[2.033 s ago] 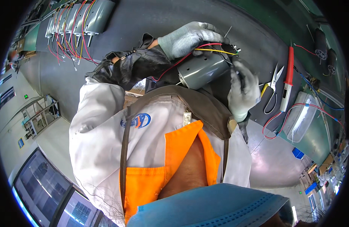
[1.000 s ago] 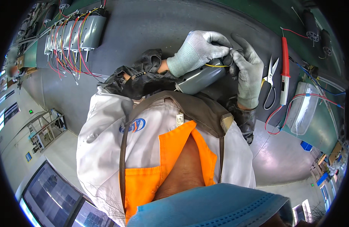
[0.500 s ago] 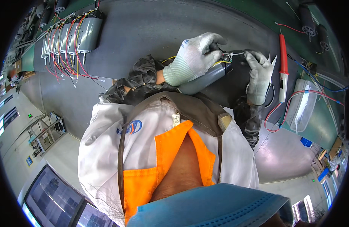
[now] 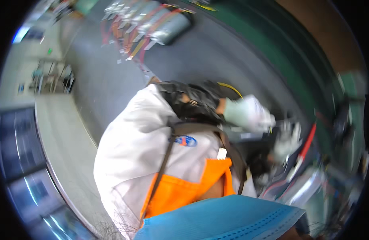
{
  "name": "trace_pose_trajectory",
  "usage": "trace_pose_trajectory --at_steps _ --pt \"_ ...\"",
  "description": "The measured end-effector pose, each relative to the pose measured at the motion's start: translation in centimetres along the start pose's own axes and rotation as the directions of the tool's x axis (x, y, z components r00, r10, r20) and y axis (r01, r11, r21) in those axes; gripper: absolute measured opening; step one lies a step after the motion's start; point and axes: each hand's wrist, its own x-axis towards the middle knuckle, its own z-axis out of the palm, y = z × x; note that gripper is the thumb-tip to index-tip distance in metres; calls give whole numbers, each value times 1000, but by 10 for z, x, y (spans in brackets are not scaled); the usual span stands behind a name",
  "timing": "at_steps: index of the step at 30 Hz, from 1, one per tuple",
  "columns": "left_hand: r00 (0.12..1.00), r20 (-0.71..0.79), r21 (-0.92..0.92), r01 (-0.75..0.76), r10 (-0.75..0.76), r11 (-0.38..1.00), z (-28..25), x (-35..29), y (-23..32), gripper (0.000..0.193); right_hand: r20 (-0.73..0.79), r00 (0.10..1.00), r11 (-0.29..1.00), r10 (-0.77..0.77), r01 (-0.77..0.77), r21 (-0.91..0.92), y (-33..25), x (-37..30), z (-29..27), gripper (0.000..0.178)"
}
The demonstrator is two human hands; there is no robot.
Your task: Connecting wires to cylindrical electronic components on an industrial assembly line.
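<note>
Taking the worker's chest as the dial's centre, a row of cylinders lies on the bench between eleven and twelve, its wires trailing toward seven. The left hand is at half past one, a lone cylinder just on its six-o'clock side (blur smears this corner). Past two comes the right hand; beyond it, near three, a handled tool. A frame stands at ten.

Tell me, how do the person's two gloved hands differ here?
The left hand looks whiter and sits higher in the picture; the right hand looks greyer and lower. The left hand is nearer the yellow wire; the right hand is nearer the red-handled tool. Both are gloved and blurred.
</note>
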Motion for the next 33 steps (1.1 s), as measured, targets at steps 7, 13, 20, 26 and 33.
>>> trace_pose_trajectory --at_steps 7,13,20,26,33 --pt "882 450 133 -224 142 966 -36 18 -17 18 -228 971 329 -76 -191 -925 20 -17 105 23" --pt "835 190 -31 -521 517 853 -4 5 -20 18 425 890 25 -163 435 -900 27 36 110 37" --pt "908 165 149 -409 385 900 -19 0 -13 24 -108 934 306 -341 1 -952 18 36 151 30" --pt "930 362 226 -157 67 961 -50 23 -26 31 90 844 -699 -528 -373 -611 -30 -70 98 33" --pt "759 631 -402 497 -161 769 -3 62 -37 38 30 870 -737 -492 -398 -546 53 -125 84 65"
